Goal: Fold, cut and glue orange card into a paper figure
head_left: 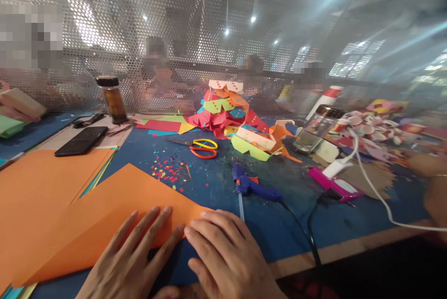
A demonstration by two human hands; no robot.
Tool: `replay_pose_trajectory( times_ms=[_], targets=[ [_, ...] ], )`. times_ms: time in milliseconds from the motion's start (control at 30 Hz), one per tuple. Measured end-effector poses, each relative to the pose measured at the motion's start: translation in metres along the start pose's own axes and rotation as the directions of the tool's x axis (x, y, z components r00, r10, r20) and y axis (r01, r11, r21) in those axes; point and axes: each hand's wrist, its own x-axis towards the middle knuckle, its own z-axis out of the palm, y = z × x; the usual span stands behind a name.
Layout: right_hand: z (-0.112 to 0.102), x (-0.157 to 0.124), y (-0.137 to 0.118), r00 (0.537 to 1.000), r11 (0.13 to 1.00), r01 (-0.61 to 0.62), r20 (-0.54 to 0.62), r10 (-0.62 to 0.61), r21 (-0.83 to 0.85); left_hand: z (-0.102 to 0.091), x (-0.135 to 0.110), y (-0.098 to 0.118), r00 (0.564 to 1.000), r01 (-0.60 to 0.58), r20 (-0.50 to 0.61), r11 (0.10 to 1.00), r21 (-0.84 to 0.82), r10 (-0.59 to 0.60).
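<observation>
A large orange paper sheet [115,215] lies folded on the blue table [279,224] in front of me. My left hand [132,257] rests flat on its lower right part, fingers spread. My right hand [226,252] lies beside it with fingers stretched out, fingertips pressing the sheet's right corner. Neither hand holds anything. Just beyond the hands lies a blue glue gun [253,186] with a black cable.
A stack of orange paper [42,182] and a black phone [82,140] lie at left. Scissors [200,146], paper scraps [167,171], a pile of folded coloured paper pieces [233,117], two jars, a pink device with white cable and another person's arm at right.
</observation>
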Motion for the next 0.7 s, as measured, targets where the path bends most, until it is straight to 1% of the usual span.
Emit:
replay_pose_trajectory(
  times_ms=[67,167,300,467,600,700],
  targets=[
    [0.008,0.002,-0.003,0.999,1.000,-0.010,0.031,0.010,0.008,-0.001,0.002,-0.001,1.000,0.007,-0.022,1.000,-0.002,-0.007],
    [0.013,0.000,-0.003,0.998,1.000,-0.022,0.061,0.022,0.002,-0.002,0.004,-0.002,1.000,0.000,-0.021,1.000,-0.001,0.000],
    [0.013,-0.002,-0.002,0.998,1.000,-0.020,0.055,0.020,-0.002,0.000,0.001,-0.002,1.000,0.005,-0.015,1.000,-0.007,-0.005],
    [0.014,-0.001,-0.002,0.999,0.999,0.001,0.047,0.001,-0.037,0.006,-0.005,-0.001,1.000,-0.004,0.030,1.000,-0.025,0.005],
    [0.015,-0.002,-0.001,0.999,0.998,0.023,0.043,-0.021,-0.065,0.009,-0.008,-0.001,0.999,-0.029,-0.023,0.998,-0.051,0.028],
    [0.014,-0.003,-0.001,0.999,0.999,0.016,0.052,-0.013,-0.049,0.012,-0.011,0.001,0.998,-0.032,-0.056,0.996,-0.084,0.027]
  ],
)
